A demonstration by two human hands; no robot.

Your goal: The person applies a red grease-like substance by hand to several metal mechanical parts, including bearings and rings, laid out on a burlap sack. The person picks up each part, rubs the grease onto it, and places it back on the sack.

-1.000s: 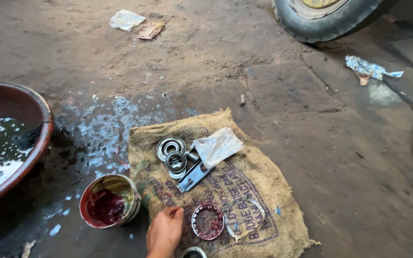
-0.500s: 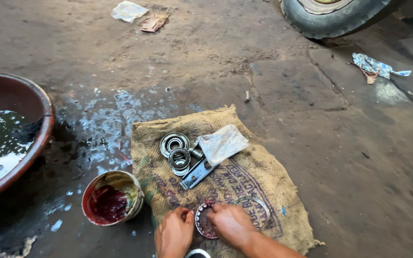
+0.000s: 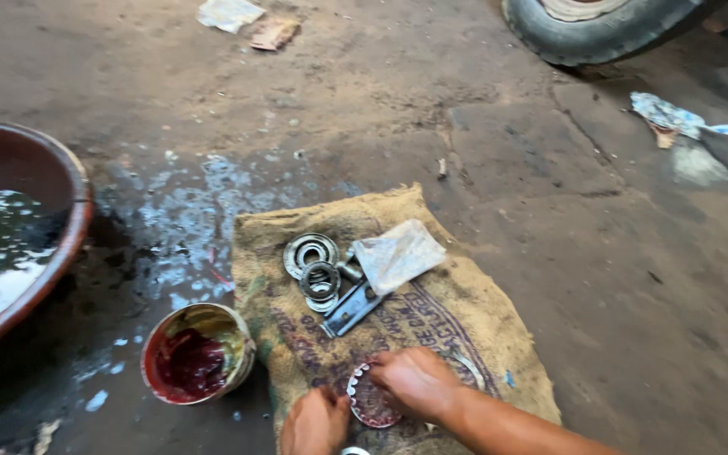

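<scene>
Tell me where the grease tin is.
In the head view the grease tin stands on the floor at lower left, against the sack's left edge, just left of the left hand.

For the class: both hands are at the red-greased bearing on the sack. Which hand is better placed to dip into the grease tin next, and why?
Probably the left hand. It lies on the tin's side of the bearing, nearer the open grease tin beside the sack. The right hand would have to cross over the bearing and the left hand.

The right hand (image 3: 419, 383) covers part of the greasy bearing (image 3: 370, 406); the frame's bottom edge crops the left hand (image 3: 313, 424).
</scene>
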